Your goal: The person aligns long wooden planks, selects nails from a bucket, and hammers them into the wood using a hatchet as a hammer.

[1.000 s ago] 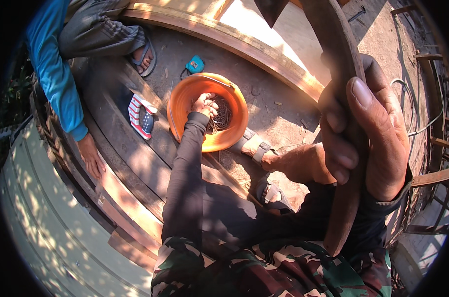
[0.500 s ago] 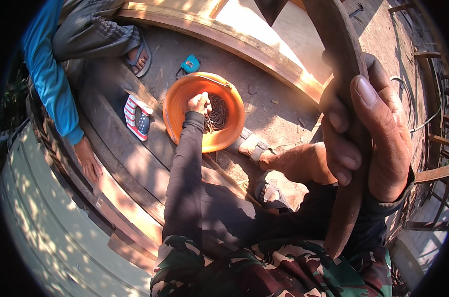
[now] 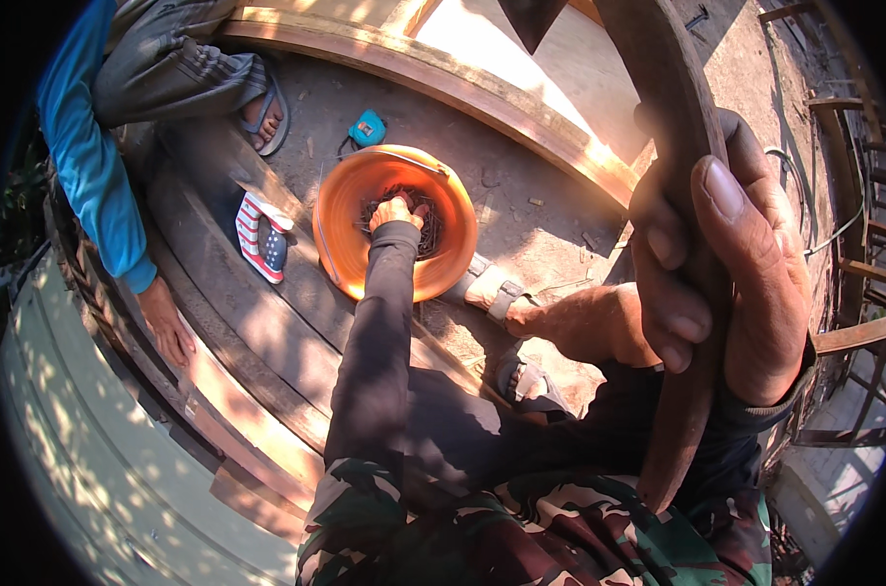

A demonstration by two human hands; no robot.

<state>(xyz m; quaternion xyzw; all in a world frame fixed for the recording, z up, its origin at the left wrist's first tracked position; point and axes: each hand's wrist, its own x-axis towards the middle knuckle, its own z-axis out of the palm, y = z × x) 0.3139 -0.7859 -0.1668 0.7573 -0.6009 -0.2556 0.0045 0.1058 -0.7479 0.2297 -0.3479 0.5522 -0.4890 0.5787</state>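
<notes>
My left hand [image 3: 396,212] reaches into an orange bucket [image 3: 453,239] with a wire handle, among a heap of nails [image 3: 429,234]. Its fingers point down into the nails and their tips are hidden. Close up on the right, my right hand [image 3: 756,264] is wrapped round the wooden handle of a hammer [image 3: 682,430], thumb along the wood. The handle rises past the upper edge, so most of the head is out of view; only a dark pointed metal end shows at the top.
A blue tape measure [image 3: 367,128] lies behind the bucket. Left of it, a flag-patterned object [image 3: 262,237] rests on wooden planks [image 3: 267,322]. A co-worker's hand [image 3: 167,322] rests on the boards at left. A timber frame [image 3: 463,88] crosses behind; wooden frames stand at right.
My left hand has gone deeper into the bucket, down among the nails. My right hand keeps its hold on the hammer. The view has shifted slightly.
</notes>
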